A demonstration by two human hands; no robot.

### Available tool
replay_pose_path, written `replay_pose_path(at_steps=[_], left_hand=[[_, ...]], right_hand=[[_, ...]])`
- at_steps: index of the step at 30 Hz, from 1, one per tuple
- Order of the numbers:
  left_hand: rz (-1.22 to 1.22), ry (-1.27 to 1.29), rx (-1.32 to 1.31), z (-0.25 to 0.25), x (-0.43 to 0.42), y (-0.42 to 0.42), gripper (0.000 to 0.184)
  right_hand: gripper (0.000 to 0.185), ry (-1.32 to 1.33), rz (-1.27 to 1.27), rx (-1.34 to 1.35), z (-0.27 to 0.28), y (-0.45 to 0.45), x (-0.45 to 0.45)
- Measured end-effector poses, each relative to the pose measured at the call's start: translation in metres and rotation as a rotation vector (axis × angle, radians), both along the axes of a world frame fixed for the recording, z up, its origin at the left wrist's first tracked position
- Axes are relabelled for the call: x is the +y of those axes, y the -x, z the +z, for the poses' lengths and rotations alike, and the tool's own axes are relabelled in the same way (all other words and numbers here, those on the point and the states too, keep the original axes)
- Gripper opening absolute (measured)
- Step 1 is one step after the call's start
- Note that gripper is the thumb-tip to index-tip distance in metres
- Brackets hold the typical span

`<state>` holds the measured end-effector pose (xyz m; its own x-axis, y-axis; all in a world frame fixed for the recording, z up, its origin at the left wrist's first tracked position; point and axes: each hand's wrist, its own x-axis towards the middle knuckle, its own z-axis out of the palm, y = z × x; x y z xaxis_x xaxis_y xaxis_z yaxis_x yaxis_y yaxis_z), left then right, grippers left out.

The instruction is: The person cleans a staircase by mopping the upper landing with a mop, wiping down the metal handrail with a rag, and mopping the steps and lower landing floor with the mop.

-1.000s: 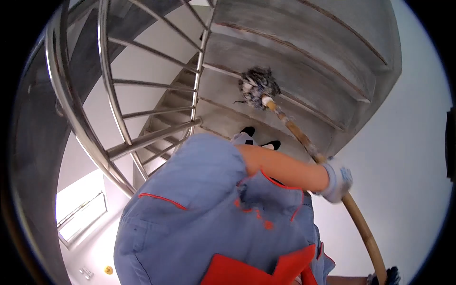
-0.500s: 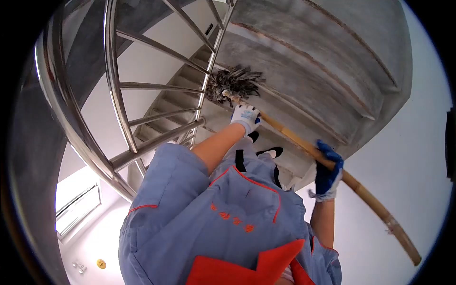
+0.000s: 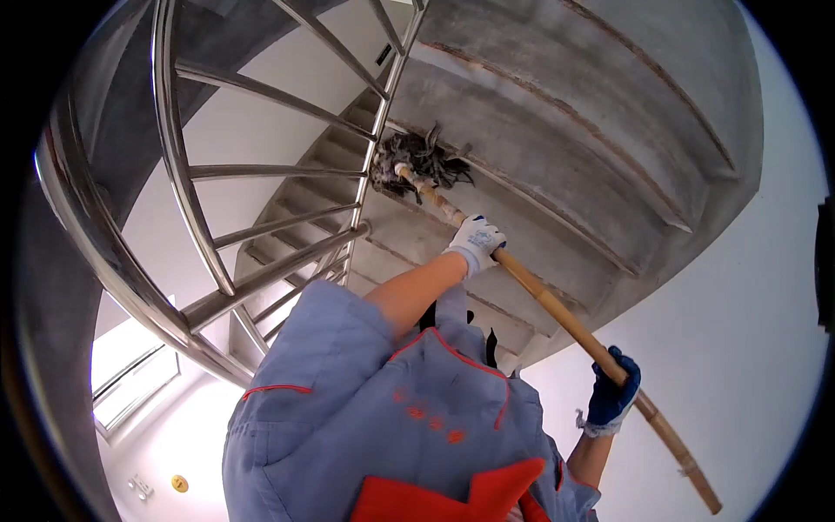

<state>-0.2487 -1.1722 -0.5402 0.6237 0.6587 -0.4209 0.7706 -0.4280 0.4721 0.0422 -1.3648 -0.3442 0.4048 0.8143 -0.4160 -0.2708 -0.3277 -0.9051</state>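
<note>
1. From where I stand, the rag mop's dark, stringy head (image 3: 426, 163) lies on the bare concrete stairs (image 3: 531, 143), right beside the stainless-steel railing (image 3: 274, 275); whether the strands touch the railing I can't tell.
2. The bamboo handle (image 3: 557, 304) slants away from the railing, its free end well apart from it. Mottled, pale patches near the head look like a wrapping, perhaps there to bind or mend the cane.
3. The left hand (image 3: 477, 243), in a white-backed glove, is clasped around the handle on the stretch nearer the railing – a hold that probably steers the head.
4. The right hand (image 3: 613, 393), its glove coated blue on the palm side, grasps the handle farther from the railing. Gripping so far apart likely gives leverage, and the coating should help against slipping on smooth bamboo.
5. As for writing, the left glove's back carries blue print, too small to read. Orange-red characters (image 3: 456, 437) cross the chest of the blue-grey work shirt (image 3: 348, 444) – too blurred to make out. Beyond the railing's lower curve, a yellow disc (image 3: 179, 484) on the wall has dark marks I can't read.
</note>
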Motion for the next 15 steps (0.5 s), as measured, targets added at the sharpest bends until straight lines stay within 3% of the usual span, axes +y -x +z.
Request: replay_pose_path(at_steps=[4, 5, 7, 9, 12, 15], left_hand=[[0.047, -0.044, 0.164, -0.011, 0.015, 0.005, 0.028], [0.084, -0.061, 0.165, -0.028, 0.015, 0.016, 0.026], [0.145, -0.031, 0.281, -0.121, 0.009, 0.050, 0.025], [0.161, 0.028, 0.296, -0.140, -0.009, 0.080, 0.031], [0.272, 0.075, 0.314, -0.127, -0.036, 0.081, 0.030], [0.320, -0.040, 0.168, -0.133, -0.062, 0.054, 0.024]], right_hand=[[0.042, -0.013, 0.053, 0.022, -0.051, 0.023, -0.008], [0.044, -0.032, 0.085, 0.089, -0.075, 0.037, -0.009], [0.048, 0.021, 0.147, 0.197, -0.112, 0.073, -0.010], [0.041, -0.006, 0.259, 0.236, -0.135, 0.091, -0.024], [0.034, -0.129, 0.341, 0.182, -0.160, 0.081, -0.052], [0.037, -0.140, 0.353, -0.003, -0.121, 0.060, -0.060]])
